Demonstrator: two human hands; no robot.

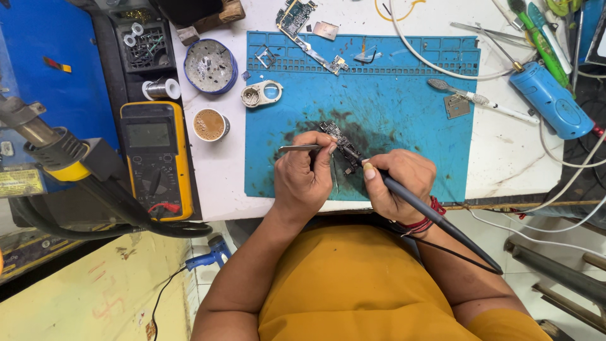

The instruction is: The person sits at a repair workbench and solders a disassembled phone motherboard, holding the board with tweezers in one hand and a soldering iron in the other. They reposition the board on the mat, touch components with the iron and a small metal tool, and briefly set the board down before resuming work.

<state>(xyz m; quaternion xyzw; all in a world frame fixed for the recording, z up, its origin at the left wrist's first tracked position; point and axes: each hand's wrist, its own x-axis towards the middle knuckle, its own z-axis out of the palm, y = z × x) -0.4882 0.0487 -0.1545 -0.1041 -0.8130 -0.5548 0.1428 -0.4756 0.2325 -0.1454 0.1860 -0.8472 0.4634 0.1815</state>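
I judge the soldering step is in hand. My left hand (303, 180) is closed on thin tweezers (300, 148), whose tips point right, onto the small circuit board (339, 142) just above this grip. The board lies on the blue mat (410, 113) of the bench, its long axis slanting down to the right. My right hand (398, 183) grips a soldering iron (435, 218), tip touching the board. The next move calls for a steady tip.

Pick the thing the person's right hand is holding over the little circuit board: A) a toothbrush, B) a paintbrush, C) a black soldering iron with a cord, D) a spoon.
C: the right hand grips a black soldering iron like a pen, its tip down at the small circuit board on the blue mat, a thin cord trailing from its back end.
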